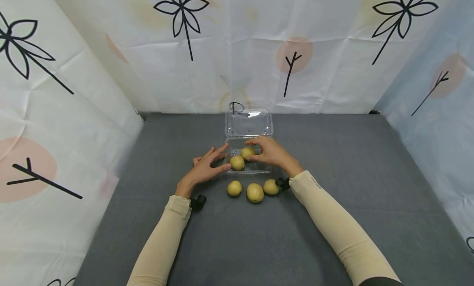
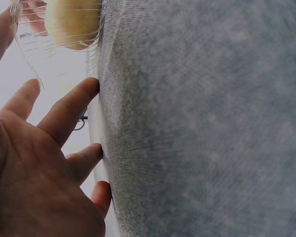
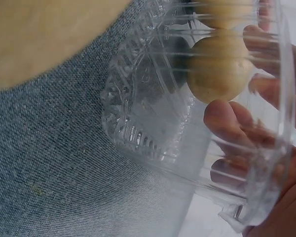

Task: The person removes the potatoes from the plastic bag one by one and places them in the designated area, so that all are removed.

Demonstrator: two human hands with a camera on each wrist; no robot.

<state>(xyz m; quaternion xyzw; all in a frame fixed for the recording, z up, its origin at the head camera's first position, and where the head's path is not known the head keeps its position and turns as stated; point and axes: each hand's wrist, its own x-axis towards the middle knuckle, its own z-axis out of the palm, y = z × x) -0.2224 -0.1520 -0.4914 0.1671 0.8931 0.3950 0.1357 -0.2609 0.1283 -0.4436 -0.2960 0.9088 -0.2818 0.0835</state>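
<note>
A clear plastic clamshell box point(image 1: 264, 167) stands on the table, lid raised at the back. Inside it lie two round yellow fruits, a front left one point(image 1: 237, 163) and one behind it point(image 1: 247, 153). My right hand point(image 1: 272, 152) reaches into the box from the right, thumb and fingers curved around the rear fruit; the right wrist view shows the fingertips point(image 3: 221, 114) right at a fruit point(image 3: 219, 66) through the clear wall. At the box's left side my left hand point(image 1: 205, 168) has its fingers spread, thumb beside the front fruit, other fingertips point(image 2: 91, 86) down at the tabletop.
Three more yellow fruits lie in front of the box: a left one point(image 1: 234, 188), a middle one point(image 1: 255, 193) and a right one point(image 1: 271, 187) close by the right wrist camera point(image 1: 283, 183). Patterned cloth point(image 1: 252, 68) hangs behind the grey table point(image 1: 333, 154).
</note>
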